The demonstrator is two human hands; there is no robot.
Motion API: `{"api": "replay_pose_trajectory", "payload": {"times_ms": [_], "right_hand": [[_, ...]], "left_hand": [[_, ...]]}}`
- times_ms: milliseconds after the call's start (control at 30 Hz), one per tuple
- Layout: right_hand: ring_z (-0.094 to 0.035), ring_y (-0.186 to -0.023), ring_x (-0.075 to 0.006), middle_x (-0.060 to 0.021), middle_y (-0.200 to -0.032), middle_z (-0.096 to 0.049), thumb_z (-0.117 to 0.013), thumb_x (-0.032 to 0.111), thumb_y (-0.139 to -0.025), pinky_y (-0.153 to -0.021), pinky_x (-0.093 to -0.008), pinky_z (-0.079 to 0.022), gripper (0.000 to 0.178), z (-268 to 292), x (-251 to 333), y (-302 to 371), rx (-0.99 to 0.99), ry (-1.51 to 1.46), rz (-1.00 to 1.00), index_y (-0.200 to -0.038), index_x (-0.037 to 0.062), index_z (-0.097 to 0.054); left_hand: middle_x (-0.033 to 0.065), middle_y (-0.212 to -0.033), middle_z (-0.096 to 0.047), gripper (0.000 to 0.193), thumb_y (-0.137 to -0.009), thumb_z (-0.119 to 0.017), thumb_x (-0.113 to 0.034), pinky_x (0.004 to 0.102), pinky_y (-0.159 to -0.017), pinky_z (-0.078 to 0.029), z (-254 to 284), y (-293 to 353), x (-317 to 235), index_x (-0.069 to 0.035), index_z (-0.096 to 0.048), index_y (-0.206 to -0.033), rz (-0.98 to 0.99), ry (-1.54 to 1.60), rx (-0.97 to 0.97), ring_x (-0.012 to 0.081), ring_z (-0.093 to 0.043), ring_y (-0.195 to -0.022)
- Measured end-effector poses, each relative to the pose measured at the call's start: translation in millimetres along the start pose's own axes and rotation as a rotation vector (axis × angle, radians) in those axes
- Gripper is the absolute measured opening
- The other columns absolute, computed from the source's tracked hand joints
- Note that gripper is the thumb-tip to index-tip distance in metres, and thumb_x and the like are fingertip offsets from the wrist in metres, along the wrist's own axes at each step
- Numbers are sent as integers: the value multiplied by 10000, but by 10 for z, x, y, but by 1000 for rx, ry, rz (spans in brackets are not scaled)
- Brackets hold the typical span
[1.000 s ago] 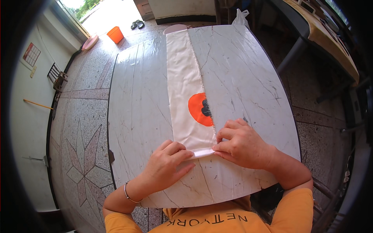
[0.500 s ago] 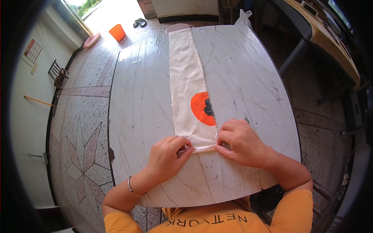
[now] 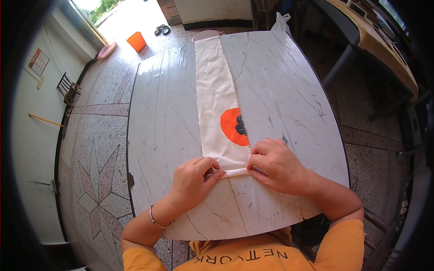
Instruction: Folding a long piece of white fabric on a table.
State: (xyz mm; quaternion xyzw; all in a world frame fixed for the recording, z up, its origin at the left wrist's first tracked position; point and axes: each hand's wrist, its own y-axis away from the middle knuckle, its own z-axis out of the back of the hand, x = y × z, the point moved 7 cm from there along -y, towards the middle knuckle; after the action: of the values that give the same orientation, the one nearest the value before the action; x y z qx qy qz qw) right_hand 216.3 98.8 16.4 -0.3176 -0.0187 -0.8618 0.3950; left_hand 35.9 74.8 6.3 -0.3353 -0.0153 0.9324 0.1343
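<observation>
A long strip of cream cloth (image 3: 212, 99) lies on the table, running from its far edge toward me. Its right edge is frayed, and an orange half-round patch (image 3: 229, 126) with a dark grey shape sits along that edge. At the near end the cloth is turned into a narrow roll (image 3: 236, 172). My left hand (image 3: 195, 180) pinches the left end of this roll between thumb and fingers. My right hand (image 3: 278, 166) pinches the right end the same way. What lies under the fingertips is hidden.
The marble-patterned table (image 3: 289, 90) has a curved near edge close to my body. Beyond it stand an orange bucket (image 3: 136, 41), a pink basin (image 3: 107, 49) and dark slippers (image 3: 162, 30). A white plastic bag (image 3: 281, 22) is at the far right corner, near another table (image 3: 375, 45).
Both hands keep their pinch on the rolled end and have shifted only slightly. The cloth looks nearly the same, and the whole view has moved a little.
</observation>
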Motion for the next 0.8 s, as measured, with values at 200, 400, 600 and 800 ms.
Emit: {"api": "replay_pose_trajectory", "payload": {"times_ms": [200,400,600,800], "right_hand": [[-544,-893,-226,-36,-917,-579,-700,155,-844,-805,-384,-402,97,36,58,-2,17,59,27,-793,97,-642],[-562,-968,-214,-24,-948,-598,-764,168,-808,-833,-379,-397,100,10,52,-2,106,100,19,-812,116,-679],[-569,-955,-212,-25,-933,-606,-755,162,-816,-831,-368,-398,79,8,34,9,80,92,15,-822,110,-695],[-572,-946,-217,-35,-930,-607,-738,147,-826,-828,-370,-399,63,9,14,0,77,43,9,-832,98,-699]], "left_hand": [[68,-744,-641,164,-805,-796,-115,281,-559,-489,7,-18,-34,-37,-664,-864,-7,7,4,153,-587,-571],[67,-809,-645,134,-800,-787,-104,300,-578,-498,32,25,61,-41,-691,-869,40,113,-6,173,-613,-630],[53,-858,-645,153,-755,-799,-97,342,-640,-517,97,68,-141,-76,-722,-886,-297,-35,56,240,-616,-733],[48,-873,-648,137,-794,-761,-86,342,-665,-519,107,88,-192,-80,-716,-924,-301,-110,98,243,-620,-788]]}}
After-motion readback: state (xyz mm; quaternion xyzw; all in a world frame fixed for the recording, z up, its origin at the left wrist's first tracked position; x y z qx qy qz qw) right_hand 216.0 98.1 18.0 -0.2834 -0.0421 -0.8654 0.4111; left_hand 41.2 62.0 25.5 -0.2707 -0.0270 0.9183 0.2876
